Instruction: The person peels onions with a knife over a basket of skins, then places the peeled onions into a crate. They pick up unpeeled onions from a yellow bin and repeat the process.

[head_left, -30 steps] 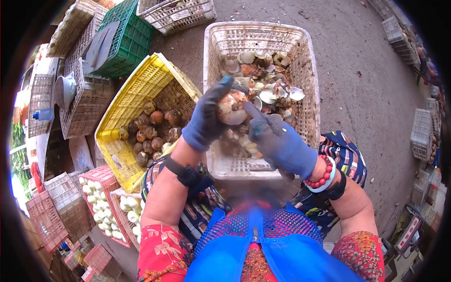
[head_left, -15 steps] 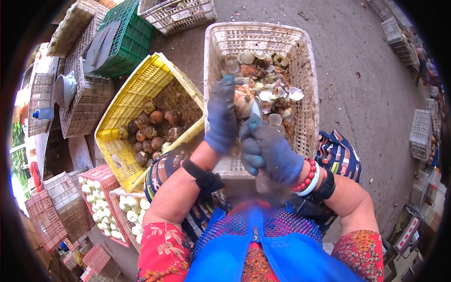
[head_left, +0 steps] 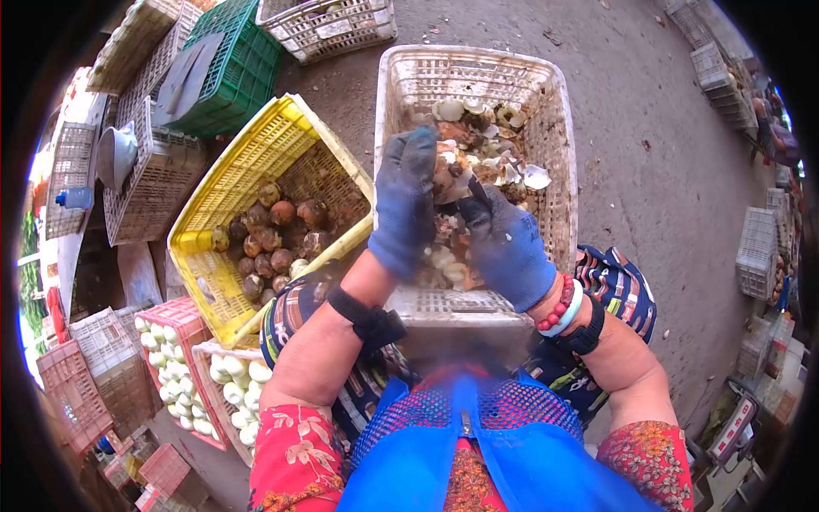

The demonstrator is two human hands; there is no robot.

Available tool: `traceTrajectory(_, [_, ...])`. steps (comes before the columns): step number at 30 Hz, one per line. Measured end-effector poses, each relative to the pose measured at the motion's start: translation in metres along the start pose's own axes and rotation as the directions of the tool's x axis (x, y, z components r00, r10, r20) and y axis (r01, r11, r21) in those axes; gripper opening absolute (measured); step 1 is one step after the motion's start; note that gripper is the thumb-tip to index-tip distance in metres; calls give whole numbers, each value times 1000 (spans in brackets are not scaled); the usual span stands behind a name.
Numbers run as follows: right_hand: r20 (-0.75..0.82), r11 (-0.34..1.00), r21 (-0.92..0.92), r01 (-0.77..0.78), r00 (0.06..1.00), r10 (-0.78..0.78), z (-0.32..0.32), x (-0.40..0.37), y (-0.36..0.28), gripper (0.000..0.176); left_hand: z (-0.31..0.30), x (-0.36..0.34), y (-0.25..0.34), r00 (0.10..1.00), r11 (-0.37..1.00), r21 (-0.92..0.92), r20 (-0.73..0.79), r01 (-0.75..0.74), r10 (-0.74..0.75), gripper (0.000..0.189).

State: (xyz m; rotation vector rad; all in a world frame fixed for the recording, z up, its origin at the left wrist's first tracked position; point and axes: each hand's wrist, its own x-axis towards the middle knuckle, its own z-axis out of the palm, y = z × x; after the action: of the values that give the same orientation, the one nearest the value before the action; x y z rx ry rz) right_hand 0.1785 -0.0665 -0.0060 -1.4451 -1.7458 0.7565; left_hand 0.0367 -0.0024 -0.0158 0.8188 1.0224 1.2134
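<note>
Over the white plastic crate (head_left: pixel 559 128), my left hand (head_left: pixel 404 196) in a blue glove with dark fingers is closed around a brown-skinned onion (head_left: pixel 449 177), blurred and partly hidden. My right hand (head_left: pixel 510 247), gloved the same way, is closed on a knife (head_left: pixel 466 184); its handle is hidden in the fist and its blade lies against the onion. Beneath both hands the crate holds onion peelings (head_left: pixel 536 177), pale curved layers and brown skins.
Left of the white crate, a tilted yellow crate (head_left: pixel 200 277) holds several brown, unpeeled onions (head_left: pixel 271 239). Red crates (head_left: pixel 183 314) of pale peeled bulbs (head_left: pixel 175 375) stand at lower left. A green crate (head_left: pixel 247 77) and stacked crates are farther back. Grey pavement (head_left: pixel 640 171) stretches right.
My right hand has turned and moved slightly right, so the knife handle below the fist no longer shows. My left hand stays around the onion, which has turned and shows a browner side.
</note>
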Motion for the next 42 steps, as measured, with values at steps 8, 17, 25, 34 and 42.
traceTrajectory(8, [-182, 986, 19, 166, 970, -160, -20, 31, -17, 64, 5, -6, 20, 988, 999, 34, 155, 25, -30, 27])
traceTrajectory(17, [-84, 932, -71, 355, 929, -361, -18, 36, -17, 22, -1, -6, 2, 991, 997, 57, 124, 44, -50, 36])
traceTrajectory(25, [99, 946, 241, 218, 964, -247, -1, 4, -20, 22, -9, 12, 18, 882, 759, -452, 288, 469, -373, 48])
traceTrajectory(34, [-4, 795, 547, -261, 949, 314, -19, 32, 7, 78, -4, 5, 14, 928, 990, 48, 344, 135, -143, 37])
traceTrajectory(42, [173, 733, 569, -372, 926, 336, -45, 37, 1, 54, 0, -2, 31, 896, 935, 334, 371, 117, -244, 67])
